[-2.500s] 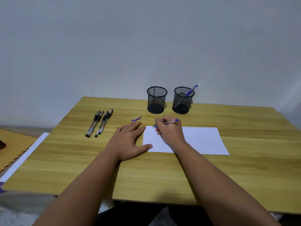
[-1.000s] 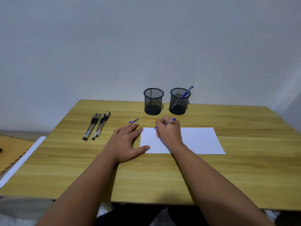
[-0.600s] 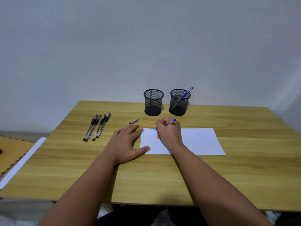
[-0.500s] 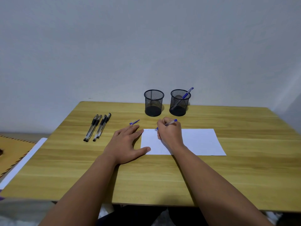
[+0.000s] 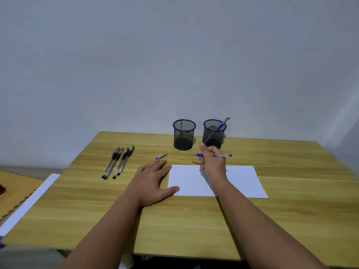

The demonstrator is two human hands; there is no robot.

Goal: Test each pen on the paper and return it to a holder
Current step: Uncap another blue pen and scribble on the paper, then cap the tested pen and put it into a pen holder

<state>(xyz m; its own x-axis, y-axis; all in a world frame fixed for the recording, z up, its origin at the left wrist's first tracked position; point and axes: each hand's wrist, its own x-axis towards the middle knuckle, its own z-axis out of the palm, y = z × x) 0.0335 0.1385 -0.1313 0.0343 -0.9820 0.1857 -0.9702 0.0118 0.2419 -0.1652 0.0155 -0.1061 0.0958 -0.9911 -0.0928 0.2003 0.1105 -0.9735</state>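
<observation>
Pen, blue: pinched in right hand, lying level, tip pointing left, lifted clear above far edge of paper. Cap: loose on table, just beyond left fingertips. Left hand: flat, fingers spread, holding nothing, touching paper's left edge. Holders: left holder without pens; right holder has one blue pen. Black pens: four, far left, untested. Step: testing judged done; next needs recapping, then drop in holder.
</observation>
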